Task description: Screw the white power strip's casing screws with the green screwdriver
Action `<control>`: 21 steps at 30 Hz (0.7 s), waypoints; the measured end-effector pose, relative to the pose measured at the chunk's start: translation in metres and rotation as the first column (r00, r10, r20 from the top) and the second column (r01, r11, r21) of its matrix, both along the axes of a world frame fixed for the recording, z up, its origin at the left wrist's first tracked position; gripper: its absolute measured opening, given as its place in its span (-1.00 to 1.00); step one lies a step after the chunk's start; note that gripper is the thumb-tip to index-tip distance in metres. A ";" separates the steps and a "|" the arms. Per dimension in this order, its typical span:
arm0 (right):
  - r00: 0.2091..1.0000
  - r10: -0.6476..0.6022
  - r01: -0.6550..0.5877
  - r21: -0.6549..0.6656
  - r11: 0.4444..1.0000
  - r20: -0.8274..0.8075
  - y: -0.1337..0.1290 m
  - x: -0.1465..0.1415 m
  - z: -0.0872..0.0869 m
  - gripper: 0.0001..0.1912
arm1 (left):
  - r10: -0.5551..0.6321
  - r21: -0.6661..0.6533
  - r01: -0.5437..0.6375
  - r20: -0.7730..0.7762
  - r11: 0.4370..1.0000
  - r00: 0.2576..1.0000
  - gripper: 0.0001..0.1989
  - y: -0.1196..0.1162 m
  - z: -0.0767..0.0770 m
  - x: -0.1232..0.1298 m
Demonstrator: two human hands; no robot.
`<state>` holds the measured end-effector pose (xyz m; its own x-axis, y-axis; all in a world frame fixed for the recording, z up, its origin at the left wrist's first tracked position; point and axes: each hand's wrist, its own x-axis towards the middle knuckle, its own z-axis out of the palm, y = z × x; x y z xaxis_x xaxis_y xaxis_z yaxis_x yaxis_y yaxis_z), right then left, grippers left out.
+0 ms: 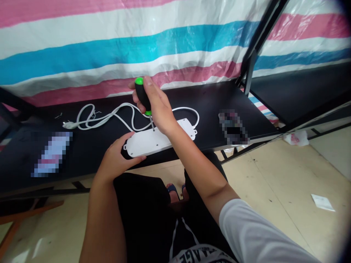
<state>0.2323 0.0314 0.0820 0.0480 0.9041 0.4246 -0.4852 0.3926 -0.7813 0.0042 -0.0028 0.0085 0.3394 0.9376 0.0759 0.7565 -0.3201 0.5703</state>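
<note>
A white power strip point(148, 143) lies on the black desk, its screw-holed back facing up. My left hand point(116, 155) grips its left end, thumb along the near edge and fingers at the far side. In my right hand point(157, 104) is a screwdriver point(142, 95) with a black and green handle, held nearly upright. Its metal shaft comes down to the back of the strip, near the far edge; the exact contact of the tip is too small to tell. From the strip's right end a white cord point(105, 118) loops behind it to a plug point(69, 125) at the left.
A blurred-out flat object point(53, 153) lies on the desk point(208, 96) at left, another blurred item point(233, 127) at right. Striped plastic sheeting point(131, 44) hangs behind. A black metal post point(252, 54) rises at the right. Paper point(323, 202) lies on the floor.
</note>
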 end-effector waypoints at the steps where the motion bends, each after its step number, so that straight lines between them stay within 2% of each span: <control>1: 1.000 0.001 -0.001 -0.002 1.000 -0.003 -0.001 0.000 0.000 -0.45 | 0.000 0.001 0.000 0.001 1.000 1.000 0.00 0.000 0.000 0.000; 7: 0.999 0.016 -0.016 0.007 1.000 -0.030 -0.002 0.001 -0.001 -0.56 | -0.004 0.004 0.004 0.003 1.000 1.000 0.00 0.000 0.000 -0.001; 12: 1.000 0.006 -0.006 0.028 1.000 -0.030 0.002 0.000 -0.003 -0.33 | -0.002 0.001 0.002 -0.001 1.000 1.000 0.00 0.000 -0.001 -0.001; 17: 0.999 0.009 -0.008 0.024 1.000 -0.045 -0.004 0.000 0.000 -0.49 | -0.004 0.011 0.004 0.002 1.000 1.000 0.00 0.000 -0.001 0.000; 21: 1.000 0.007 -0.007 -0.001 1.000 -0.001 -0.007 0.001 0.001 -0.48 | 0.000 0.006 0.000 -0.004 1.000 1.000 0.00 -0.001 0.000 0.000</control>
<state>0.2335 0.0243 0.0830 0.0421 0.9050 0.4232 -0.4888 0.3881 -0.7813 0.0043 -0.0035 0.0087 0.3394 0.9372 0.0802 0.7590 -0.3232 0.5651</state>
